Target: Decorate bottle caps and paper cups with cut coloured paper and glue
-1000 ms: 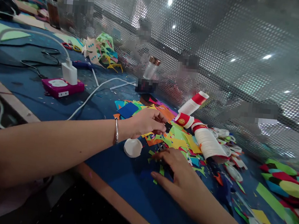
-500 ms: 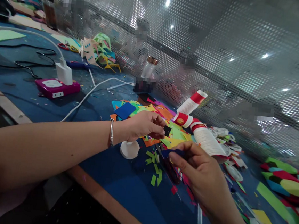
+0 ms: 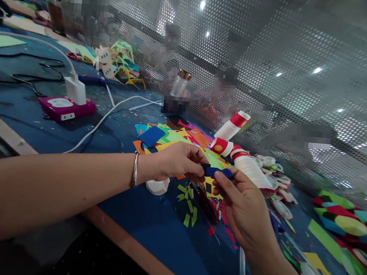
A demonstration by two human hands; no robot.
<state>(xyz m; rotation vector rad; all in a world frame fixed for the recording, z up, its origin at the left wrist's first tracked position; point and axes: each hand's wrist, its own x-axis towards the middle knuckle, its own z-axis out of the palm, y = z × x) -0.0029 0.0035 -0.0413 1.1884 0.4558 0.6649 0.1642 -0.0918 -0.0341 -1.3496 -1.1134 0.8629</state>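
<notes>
My left hand (image 3: 186, 163), with a silver bangle at the wrist, pinches a small black paper piece (image 3: 205, 167) between thumb and fingers. Facing it, my right hand (image 3: 238, 191) grips a small dark blue paper strip (image 3: 219, 172) between thumb and forefinger. The blue strip meets or overlaps the black piece; whether they are joined I cannot tell. Below the hands lie bright green paper snippets (image 3: 190, 208) and a dark, long object (image 3: 208, 206) that I cannot make out. A white round piece (image 3: 158, 185) sits under my left wrist.
Coloured paper (image 3: 153, 135) is heaped behind my hands. Stacked red-and-white paper cups (image 3: 253, 169) lie to the right, near a perforated metal screen (image 3: 266, 76). On the left, a magenta power strip (image 3: 68, 109) holds a white plug (image 3: 75, 89) with a trailing cable.
My right hand has moved up and left, bringing the blue strip against the black piece in my left hand. The camera view has shifted slightly.
</notes>
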